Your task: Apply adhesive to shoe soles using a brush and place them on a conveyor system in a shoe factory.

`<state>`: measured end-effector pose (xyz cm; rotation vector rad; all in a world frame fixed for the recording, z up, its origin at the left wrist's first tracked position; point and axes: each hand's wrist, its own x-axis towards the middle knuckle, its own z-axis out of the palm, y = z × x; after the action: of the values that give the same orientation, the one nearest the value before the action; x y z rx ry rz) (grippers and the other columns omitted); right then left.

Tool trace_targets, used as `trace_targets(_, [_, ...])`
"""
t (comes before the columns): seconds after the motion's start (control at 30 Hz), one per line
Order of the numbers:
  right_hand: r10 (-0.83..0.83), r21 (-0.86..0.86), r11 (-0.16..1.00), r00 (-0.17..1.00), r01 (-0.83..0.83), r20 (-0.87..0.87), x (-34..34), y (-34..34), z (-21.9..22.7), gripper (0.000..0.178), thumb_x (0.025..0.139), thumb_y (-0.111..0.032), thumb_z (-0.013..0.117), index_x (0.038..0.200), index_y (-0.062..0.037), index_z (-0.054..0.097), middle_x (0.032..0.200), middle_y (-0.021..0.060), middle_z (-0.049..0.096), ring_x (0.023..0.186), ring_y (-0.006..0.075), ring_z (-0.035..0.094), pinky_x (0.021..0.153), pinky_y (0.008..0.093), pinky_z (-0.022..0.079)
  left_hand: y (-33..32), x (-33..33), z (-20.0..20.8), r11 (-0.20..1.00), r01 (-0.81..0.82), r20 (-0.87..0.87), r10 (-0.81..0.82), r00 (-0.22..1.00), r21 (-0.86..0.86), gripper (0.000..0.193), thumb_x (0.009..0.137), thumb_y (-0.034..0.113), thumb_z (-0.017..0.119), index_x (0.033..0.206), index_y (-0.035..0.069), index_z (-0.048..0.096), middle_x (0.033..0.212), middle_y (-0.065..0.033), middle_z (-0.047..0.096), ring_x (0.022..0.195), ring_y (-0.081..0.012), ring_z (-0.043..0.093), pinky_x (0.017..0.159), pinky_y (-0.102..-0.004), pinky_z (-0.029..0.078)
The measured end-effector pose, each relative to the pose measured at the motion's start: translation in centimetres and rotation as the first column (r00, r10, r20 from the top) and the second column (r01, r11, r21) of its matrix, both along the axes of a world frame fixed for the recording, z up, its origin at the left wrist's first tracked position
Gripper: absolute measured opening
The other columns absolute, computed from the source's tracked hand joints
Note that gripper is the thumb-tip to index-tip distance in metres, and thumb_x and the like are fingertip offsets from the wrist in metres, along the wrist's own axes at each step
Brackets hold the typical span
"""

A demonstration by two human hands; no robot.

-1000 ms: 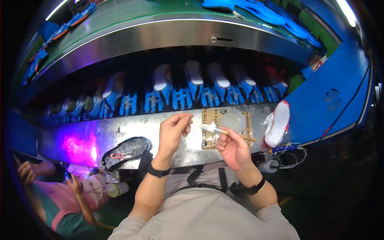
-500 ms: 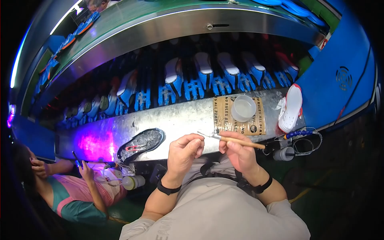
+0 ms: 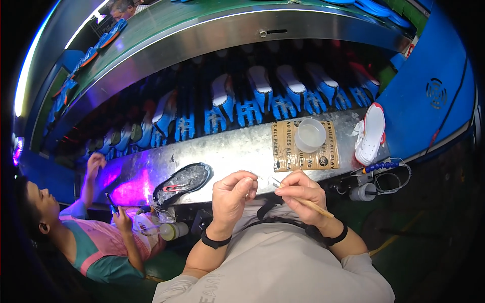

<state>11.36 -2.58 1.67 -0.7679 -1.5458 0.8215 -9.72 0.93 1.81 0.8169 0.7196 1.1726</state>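
Close before the chest of the person, in the head view, both bare hands are lifted near the front edge of the metal counter (image 3: 237, 146). The right hand (image 3: 303, 194) has a brush (image 3: 317, 207) in its grip: thumb and fingers are closed around the wooden handle, which slants down to the right, and the metal end points toward the other hand. The left hand (image 3: 233, 194) is just beside this end, its fingers curled and the thumb near the forefinger. Whether this grip is fully closed, or has some small thing in it, I cannot tell. The bristles are too blurred to see well.

On the counter, behind the right hand, lies a flat brown package (image 3: 290, 160), and on it stands a clear plastic cup (image 3: 310, 135). Farther right is a white shoe (image 3: 372, 134) with red edge. To the left of the hands lies a black shoe piece (image 3: 183, 183) with a small red mark. Behind the counter, white shoe soles (image 3: 260, 79) stand in a row over blue holders (image 3: 247, 112). At lower left sits a co-worker (image 3: 103, 240) in pink and green clothing, with one hand raised and a dark slim object (image 3: 111, 202) in the other.
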Motion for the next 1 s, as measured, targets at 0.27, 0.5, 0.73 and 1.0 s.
trace_targets(0.27, [-0.149, 0.169, 0.978, 0.978, 0.124, 0.143, -1.0, 0.1, 0.0, 0.031, 0.079, 0.008, 0.071, 0.108, -0.0014, 0.077, 0.095, 0.0110, 0.066, 0.082, 0.0259, 0.061, 0.076, 0.0350, 0.050, 0.0, -0.8, 0.1, 0.975, 0.211, -0.305, -0.220, 0.926, -0.063, 0.011, 0.099, 0.011, 0.070, 0.098, 0.001, 0.073, 0.080, 0.0020, 0.067, 0.071, -0.0046, 0.059, 0.063, -0.0204, 0.048])
trace_targets(0.5, [-0.239, -0.015, 0.970, 0.966, 0.241, 0.099, -1.3, 0.5, -2.9, 0.027, 0.089, -0.002, 0.063, 0.114, 0.0031, 0.072, 0.096, 0.0150, 0.069, 0.087, 0.0244, 0.067, 0.080, 0.0337, 0.054, 3.2, -2.5, 4.7, 0.809, 0.122, -0.578, 0.296, 0.760, 0.576, 0.009, 0.091, 0.001, 0.072, 0.084, -0.003, 0.070, 0.075, -0.0048, 0.068, 0.066, -0.0084, 0.060, 0.059, -0.0243, 0.047])
trace_targets(0.73, [-0.279, 0.019, 0.959, 0.932, 0.282, 0.232, -1.3, 2.5, -8.4, 0.027, 0.086, 0.001, 0.065, 0.113, 0.0040, 0.072, 0.094, 0.0164, 0.071, 0.086, 0.0297, 0.070, 0.080, 0.0362, 0.055, 12.8, -10.0, 17.7, 0.320, -0.048, -0.284, 0.893, 0.348, 0.946, 0.008, 0.086, 0.004, 0.074, 0.087, -0.003, 0.070, 0.071, -0.0107, 0.067, 0.062, -0.0189, 0.063, 0.061, -0.0316, 0.050])
trace_targets(1.0, [-0.312, 0.205, 0.946, 0.882, 0.253, 0.352, -1.6, 3.5, -12.0, 0.029, 0.081, -0.001, 0.072, 0.110, -0.0020, 0.075, 0.093, 0.0160, 0.069, 0.081, 0.0328, 0.069, 0.073, 0.0398, 0.056, 30.1, -32.0, 24.3, 0.556, -0.292, -0.537, 0.347, -0.769, 0.778, 0.084, 0.078, 0.029, 0.078, 0.146, 0.008, 0.033, 0.128, -0.0367, 0.053, 0.114, -0.0502, 0.061, 0.092, -0.0569, 0.054])
